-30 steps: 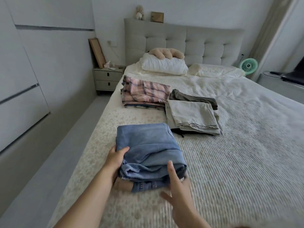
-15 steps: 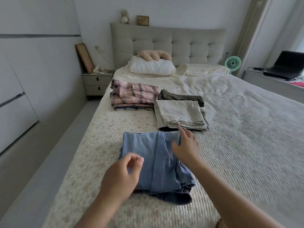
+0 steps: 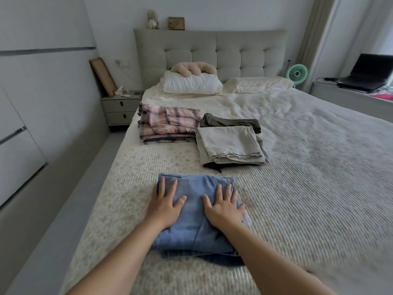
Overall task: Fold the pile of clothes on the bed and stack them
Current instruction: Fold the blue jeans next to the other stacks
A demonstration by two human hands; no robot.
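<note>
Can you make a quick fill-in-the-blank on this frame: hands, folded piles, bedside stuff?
1. Both hands, the left hand and the right hand, press flat on the folded ____ garment.
2. The plaid pile lies ____ of the beige pile.
3. The green fan stands to the ____ of the headboard.

Missing words: blue; left; right

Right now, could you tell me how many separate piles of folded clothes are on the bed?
3: blue pile under both hands, plaid pile far left, beige pile beside it.
</note>
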